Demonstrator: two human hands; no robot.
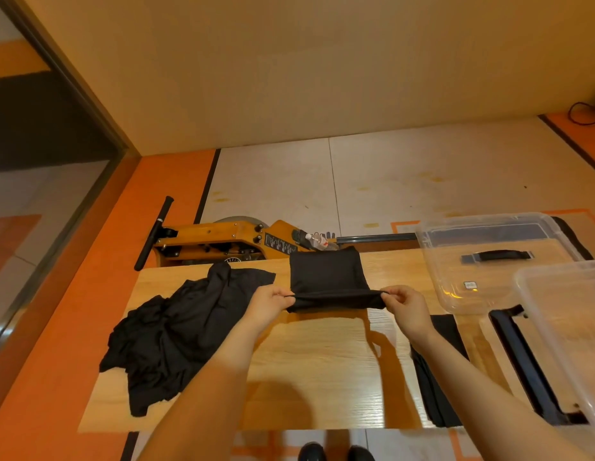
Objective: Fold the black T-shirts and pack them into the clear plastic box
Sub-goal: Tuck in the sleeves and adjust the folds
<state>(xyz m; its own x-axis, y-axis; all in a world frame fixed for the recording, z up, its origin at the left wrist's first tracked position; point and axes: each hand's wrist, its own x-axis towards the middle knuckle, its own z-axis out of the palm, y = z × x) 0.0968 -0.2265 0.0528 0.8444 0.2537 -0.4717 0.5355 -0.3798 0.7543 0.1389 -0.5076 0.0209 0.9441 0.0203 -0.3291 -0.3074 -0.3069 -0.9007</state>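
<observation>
Left hand: the left hand [269, 302] is pinching the near left corner of the folded shirt [327, 277] between thumb and fingertips, lifting that edge off the table [322, 361].
Right hand: the right hand [404, 306] is pinching the near right corner of the same shirt in the same way, so the near edge is hanging stretched between the two hands.
Folded shirt: its far part is lying flat near the table's far edge, at the middle; its near edge is being held up above the wood.
Pile of shirts: a rumpled heap of black shirts [176, 331] is lying on the left part of the table, just beside the left hand.
Box: the clear plastic box [482, 296] is sitting on the right of the table, open side up, well apart from the held shirt.
Lid: a clear lid [565, 327] is showing at the right edge, nearer than the box.
Dark cloth: another dark piece [432, 374] is lying under the right forearm, near the table's front edge.
Behind the table: a yellow machine [223, 239] is standing on the floor.
</observation>
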